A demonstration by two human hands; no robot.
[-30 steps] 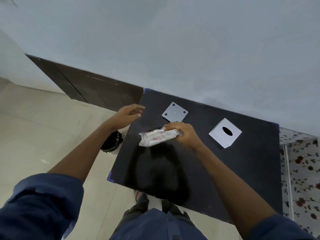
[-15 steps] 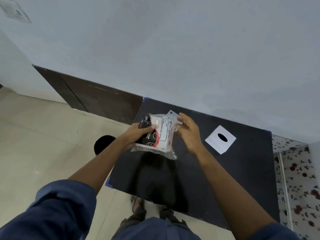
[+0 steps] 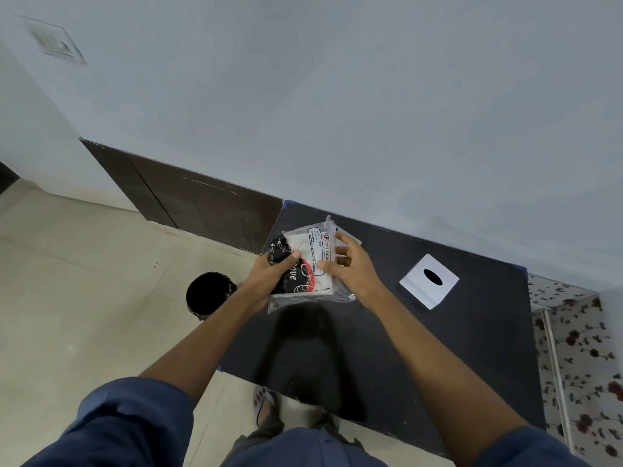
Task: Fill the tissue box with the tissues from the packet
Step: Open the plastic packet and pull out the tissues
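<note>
Pale floor tiles (image 3: 84, 315) fill the lower left, and a black desk (image 3: 455, 348) stands against a plain grey-white wall (image 3: 371, 96). Nearest the camera are two blue sleeves (image 3: 128, 429) and the front of a blue shirt, with a sandalled foot (image 3: 264, 401) showing on the floor just under the desk's near edge. Both bare forearms reach forward over the desk's near left part. Farther on, the left hand (image 3: 269, 276) has its grip clamped on the left side of the packet (image 3: 308, 264), thumb on top and fingers underneath. The right hand (image 3: 350, 267) holds the packet's right side, thumb and fingertips pinching the clear plastic near the printed white label. The packet is lifted above the desk between the two hands, over the desk's far left area; it is a clear wrapper with white tissues inside and a black and red printed panel. A round black bin (image 3: 209, 293) sits on the floor just left of the desk, beside the left wrist. To the right, well apart from the hands, the white tissue box (image 3: 428, 281) rests on the desk with its dark oval slot facing up. Behind the floor on the left runs a dark brown panel (image 3: 202, 203) along the wall's base, and a floral-patterned surface (image 3: 580, 348) borders the desk on the right.
</note>
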